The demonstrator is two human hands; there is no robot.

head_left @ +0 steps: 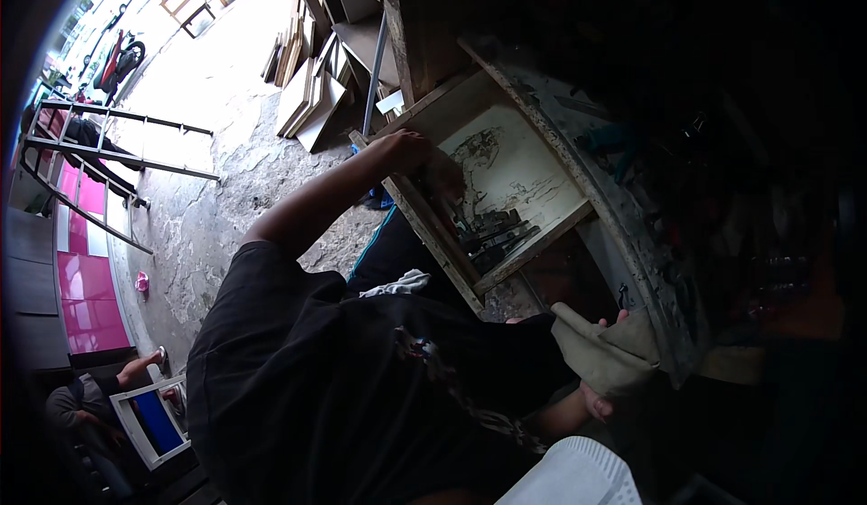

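Note:
My left arm reaches over the wall of an open wooden drawer [526, 267] with a pale, dirt-streaked bottom. Inside it, my left hand [442, 176] hangs down close to a heap of dark metal tools [495, 237]; its fingers are lost in shadow, so whether they grip anything does not show. On the other side, my right hand [594, 403] is closed round a folded beige-grey sheet [603, 353], with fingertips over its far edge and the thumb side below. Whether the sheet is cloth or paper is unclear.
The drawer sits under a worn workbench edge [578, 157]. Boards [312, 107] lean beyond it on the rough concrete floor [194, 225]. Metal ladder-like frames [122, 154] stand at far left. A seated person [81, 419] is at lower left near a white-framed blue panel [158, 422].

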